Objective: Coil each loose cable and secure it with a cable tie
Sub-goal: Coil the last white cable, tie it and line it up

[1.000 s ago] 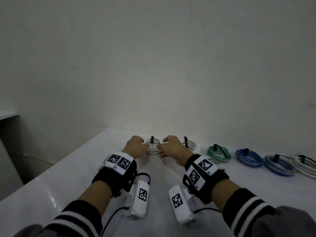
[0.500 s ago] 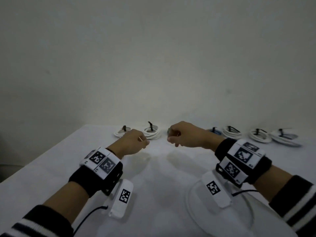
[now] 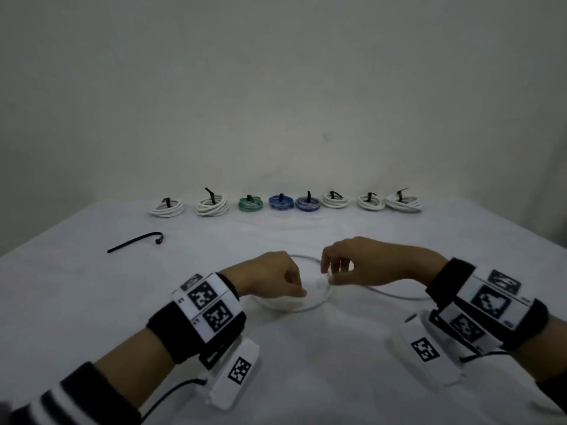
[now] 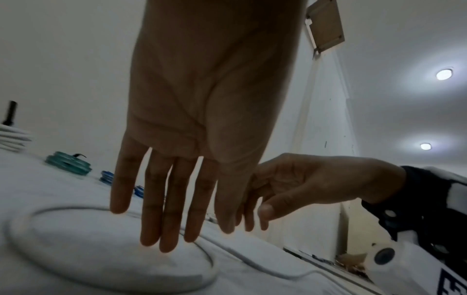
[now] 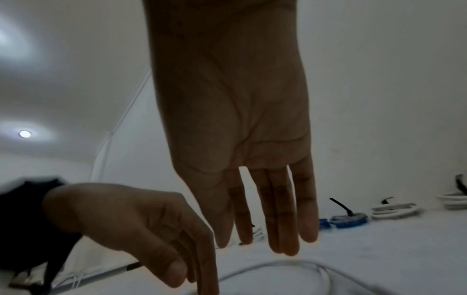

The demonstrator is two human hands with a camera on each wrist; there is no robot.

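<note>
White surface (image 3: 92,302): I'm starting to coil loose white cable (image 3: 310,259); L hand (image 3: 270,279) & R hand (image 3: 365,265) fingers extended, gripping nothing. Next: grasp cable, then black tie (image 3: 135,241).

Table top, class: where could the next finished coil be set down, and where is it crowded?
Free: the bare table between the row of tied coils and the hands; also left front, below the loose black tie. Crowded: the back row, and the centre where both hands work the white cable.

White table (image 3: 92,302) — bare wall (image 3: 276,87) behind (ceiling lights (image 4: 444,74) on).
</note>
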